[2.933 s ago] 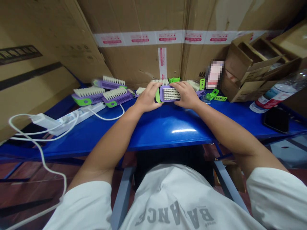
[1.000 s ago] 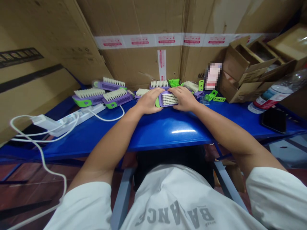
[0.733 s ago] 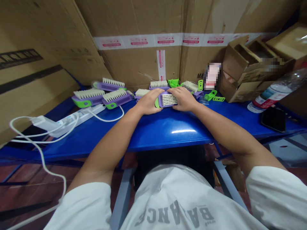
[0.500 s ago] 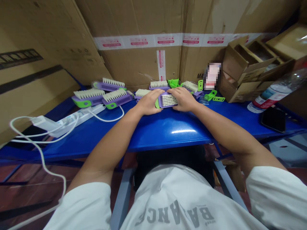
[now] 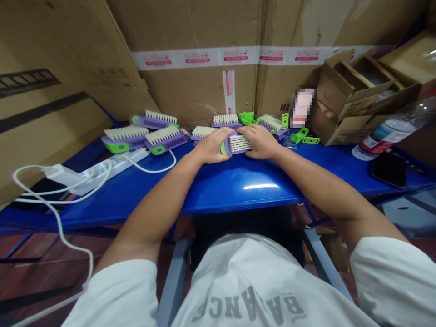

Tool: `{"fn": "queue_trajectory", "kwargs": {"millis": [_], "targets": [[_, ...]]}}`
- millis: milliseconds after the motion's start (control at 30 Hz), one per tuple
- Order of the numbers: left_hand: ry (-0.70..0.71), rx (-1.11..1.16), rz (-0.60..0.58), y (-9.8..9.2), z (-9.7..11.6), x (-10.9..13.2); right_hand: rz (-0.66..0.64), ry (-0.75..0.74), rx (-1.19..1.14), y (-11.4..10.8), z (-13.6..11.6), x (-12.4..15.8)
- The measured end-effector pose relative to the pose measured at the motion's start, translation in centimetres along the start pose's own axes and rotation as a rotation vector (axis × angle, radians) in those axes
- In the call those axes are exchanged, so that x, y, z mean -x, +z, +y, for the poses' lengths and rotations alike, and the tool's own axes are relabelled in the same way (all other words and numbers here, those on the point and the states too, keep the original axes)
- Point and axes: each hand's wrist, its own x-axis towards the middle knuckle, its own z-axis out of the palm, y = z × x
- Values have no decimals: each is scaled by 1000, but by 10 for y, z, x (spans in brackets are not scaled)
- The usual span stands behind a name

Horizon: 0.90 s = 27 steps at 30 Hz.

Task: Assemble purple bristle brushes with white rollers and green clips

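Between both hands is a purple brush [image 5: 240, 143] with rows of pale bristles turned toward me and a green end at its left. My left hand [image 5: 214, 146] grips the green end, its fingers over the top edge. Around the right end is my right hand [image 5: 260, 141], closed on the brush and hiding that end. Behind the hands sit another bristled brush [image 5: 226, 121] and a partly covered brush [image 5: 202, 132]. More purple and green brushes [image 5: 164, 138] rest bristles up to the left. Loose green plastic parts [image 5: 299, 135] lie right of my right hand.
A white power strip [image 5: 102, 171] with cables crosses the blue table [image 5: 238, 190] at left. On the right are a plastic bottle [image 5: 381, 138], a black phone [image 5: 388, 170] and open cardboard boxes [image 5: 350, 95]. Large cardboard sheets [image 5: 197, 27] stand along the back.
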Motion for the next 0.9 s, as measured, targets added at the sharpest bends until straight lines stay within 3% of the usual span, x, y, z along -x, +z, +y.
{"fn": "queue_trajectory", "kwargs": {"millis": [533,700,900], "targets": [[-22,3,-29,-1,2,1,-4,-6,-8,1,-3,0],[-3,0,9,-2,5,-1,9,6,3,-2,-1,-1],[-81,-9,71,-10,8,-3,18,77,-12,-9,2,-3]]}}
